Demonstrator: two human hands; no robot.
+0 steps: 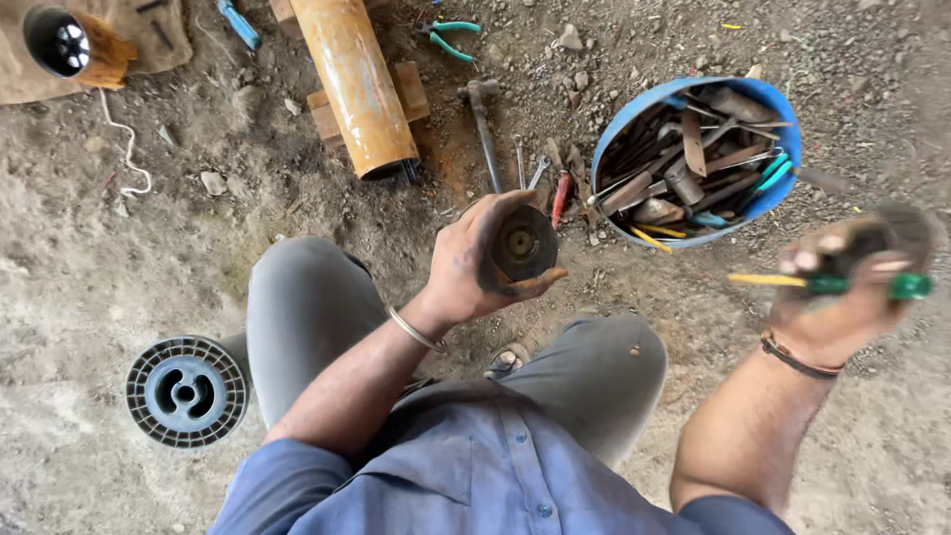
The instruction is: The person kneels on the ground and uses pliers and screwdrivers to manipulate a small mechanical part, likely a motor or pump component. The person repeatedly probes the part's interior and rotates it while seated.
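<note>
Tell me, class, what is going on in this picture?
A person squats on dirt ground. The left hand grips a dark, greasy round part with a hole in its middle. The right hand, blurred, holds a green-handled tool with a yellow tip. Ahead stands a blue bucket full of worn tools; loose wrenches and a rusty pipe lie nearby. A grey slotted disc sits by the left knee.

Left hand (474, 269) gripping dark round part (523, 243), right hand (842, 297) holding green-handled tool (832, 284), blue tool bucket (693, 159)

Soft daylight, motion-blurred right edge
</note>
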